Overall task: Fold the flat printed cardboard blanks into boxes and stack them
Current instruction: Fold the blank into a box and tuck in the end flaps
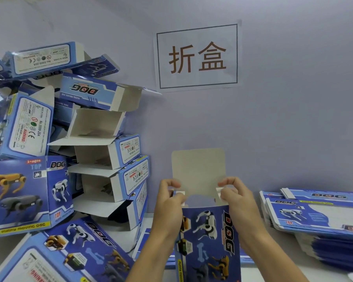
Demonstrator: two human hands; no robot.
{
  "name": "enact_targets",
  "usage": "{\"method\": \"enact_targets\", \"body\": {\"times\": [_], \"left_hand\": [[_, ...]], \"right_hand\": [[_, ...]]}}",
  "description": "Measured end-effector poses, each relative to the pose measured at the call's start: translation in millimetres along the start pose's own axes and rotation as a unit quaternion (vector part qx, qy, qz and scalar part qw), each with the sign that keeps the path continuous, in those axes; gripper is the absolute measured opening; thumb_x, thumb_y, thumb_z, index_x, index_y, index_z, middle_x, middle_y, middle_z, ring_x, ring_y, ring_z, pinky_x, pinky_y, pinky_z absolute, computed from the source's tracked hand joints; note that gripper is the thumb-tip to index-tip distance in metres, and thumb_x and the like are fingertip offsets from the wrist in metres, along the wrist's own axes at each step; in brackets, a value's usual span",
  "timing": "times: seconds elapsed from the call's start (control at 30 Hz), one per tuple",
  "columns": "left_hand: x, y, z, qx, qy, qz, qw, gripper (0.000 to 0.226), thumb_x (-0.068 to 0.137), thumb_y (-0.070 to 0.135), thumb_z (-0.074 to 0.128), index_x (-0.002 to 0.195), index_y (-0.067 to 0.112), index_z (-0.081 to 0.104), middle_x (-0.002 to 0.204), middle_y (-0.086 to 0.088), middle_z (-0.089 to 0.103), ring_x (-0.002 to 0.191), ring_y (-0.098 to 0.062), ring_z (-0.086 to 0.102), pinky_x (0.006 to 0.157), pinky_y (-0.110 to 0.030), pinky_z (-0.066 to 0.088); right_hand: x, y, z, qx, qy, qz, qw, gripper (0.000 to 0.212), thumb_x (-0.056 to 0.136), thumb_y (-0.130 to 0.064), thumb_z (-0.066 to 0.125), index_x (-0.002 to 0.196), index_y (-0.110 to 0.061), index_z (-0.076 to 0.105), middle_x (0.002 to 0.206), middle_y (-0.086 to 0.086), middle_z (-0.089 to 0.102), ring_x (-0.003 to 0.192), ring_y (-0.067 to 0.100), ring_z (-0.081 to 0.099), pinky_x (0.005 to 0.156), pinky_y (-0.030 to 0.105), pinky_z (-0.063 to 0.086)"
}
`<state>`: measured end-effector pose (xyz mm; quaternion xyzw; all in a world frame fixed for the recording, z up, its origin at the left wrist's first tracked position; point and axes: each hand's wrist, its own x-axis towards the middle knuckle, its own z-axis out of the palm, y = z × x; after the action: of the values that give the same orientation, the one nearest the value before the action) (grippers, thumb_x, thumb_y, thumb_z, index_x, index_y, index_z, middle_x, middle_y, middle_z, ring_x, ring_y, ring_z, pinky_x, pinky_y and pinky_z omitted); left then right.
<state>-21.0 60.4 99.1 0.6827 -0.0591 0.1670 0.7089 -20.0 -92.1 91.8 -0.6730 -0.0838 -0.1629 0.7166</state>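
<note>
- Cardboard, blue-printed with robot dogs, is being worked on in the middle of the view: one half-formed box (207, 241) is held upright in front of the wall (293, 119), its open end pointing up.
- Left hand (168, 202) is curled around the box's upper left corner, with a small white side flap (179, 193) pinched between thumb and fingers.
- Right hand (235, 198) is doing the mirror job on the upper right corner, fingers bent over the other side flap (219, 190).
- The big plain lid flap (199, 171) is standing straight up behind both hands, not folded down yet.
- Step in hand, as far as can be judged: the side flaps are being tucked inward so the lid can be closed over them.
- Next move probably calls for both side flaps to be pressed flat first, then the lid bent forward and its tab slid into the slot. If one flap springs back, the lid could jam on it.
- Finished boxes (102, 155) are heaped rather messily on the left, several with ends left open, so stacking is well underway.
- Flat blanks (318, 216) are piled on the right, so plenty is left to do.
- A paper sign (197, 57) is stuck on the wall above.
</note>
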Motion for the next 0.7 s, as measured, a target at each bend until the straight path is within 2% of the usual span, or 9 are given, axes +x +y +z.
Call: {"method": "enact_targets", "body": {"times": [0.07,0.13,0.2,0.3,0.4,0.53,0.63,0.7], "left_hand": [[0,-4,1,-0.037,0.027,-0.024,0.999,0.029,0.094,-0.003,0.047,0.102,0.025,0.047,0.097,-0.013,0.058,0.078,-0.032,0.06,0.07,-0.047,0.05],[1,-8,1,-0.057,0.044,-0.041,0.997,0.033,0.095,-0.002,0.046,0.107,0.028,0.043,0.099,-0.011,0.059,0.075,-0.03,0.06,0.065,-0.041,0.049],[1,-13,3,-0.047,0.047,-0.048,0.997,0.038,0.094,0.001,0.048,0.116,0.032,0.041,0.102,-0.006,0.062,0.08,-0.023,0.064,0.066,-0.036,0.052],[1,-17,6,-0.038,0.026,-0.036,0.998,0.038,0.092,0.0,0.049,0.118,0.027,0.057,0.101,-0.003,0.071,0.096,-0.021,0.066,0.079,-0.036,0.057],[-2,-13,7,-0.041,0.03,-0.025,0.998,0.036,0.094,0.002,0.049,0.11,0.031,0.061,0.096,-0.003,0.072,0.089,-0.016,0.066,0.058,-0.019,0.052],[-4,-14,7,-0.027,0.035,-0.003,0.999,0.049,0.095,0.003,0.047,0.112,0.049,0.052,0.096,-0.004,0.069,0.095,-0.018,0.063,0.069,-0.027,0.045],[-4,-15,8,-0.032,0.04,0.002,0.999,0.045,0.095,0.003,0.048,0.106,0.047,0.054,0.097,-0.005,0.07,0.097,-0.021,0.065,0.074,-0.033,0.051],[-3,-16,7,-0.037,0.056,0.009,0.998,0.042,0.094,0.001,0.051,0.106,0.041,0.057,0.094,-0.008,0.071,0.097,-0.027,0.065,0.08,-0.04,0.054]], "right_hand": [[0,3,1,0.009,-0.001,0.018,1.0,0.022,0.094,-0.008,0.047,0.097,-0.029,0.051,0.08,0.016,0.062,0.055,0.029,0.059,0.05,0.032,0.046],[0,8,3,0.022,-0.002,0.037,0.999,0.026,0.095,-0.007,0.049,0.109,-0.03,0.048,0.09,0.015,0.069,0.056,0.026,0.065,0.049,0.031,0.049],[1,14,4,0.023,0.007,0.044,0.999,0.034,0.096,-0.008,0.05,0.119,-0.032,0.048,0.097,0.015,0.071,0.061,0.027,0.069,0.051,0.032,0.052],[1,20,3,0.017,0.02,0.036,0.999,0.04,0.097,-0.009,0.048,0.126,-0.036,0.049,0.095,0.01,0.074,0.064,0.027,0.071,0.053,0.033,0.053],[1,20,2,0.018,0.0,0.025,1.0,0.035,0.1,-0.011,0.045,0.123,-0.036,0.054,0.084,0.0,0.076,0.061,0.022,0.071,0.051,0.029,0.054],[1,24,2,0.014,0.002,0.03,0.999,0.039,0.101,-0.016,0.046,0.134,-0.035,0.049,0.091,0.004,0.077,0.067,0.024,0.073,0.054,0.029,0.053],[1,25,2,0.015,0.004,0.03,0.999,0.039,0.101,-0.017,0.046,0.136,-0.035,0.049,0.094,0.004,0.077,0.071,0.025,0.074,0.055,0.028,0.054],[0,24,2,0.02,-0.006,0.027,0.999,0.032,0.102,-0.017,0.046,0.129,-0.033,0.051,0.088,0.005,0.077,0.064,0.022,0.072,0.051,0.027,0.053]]}}
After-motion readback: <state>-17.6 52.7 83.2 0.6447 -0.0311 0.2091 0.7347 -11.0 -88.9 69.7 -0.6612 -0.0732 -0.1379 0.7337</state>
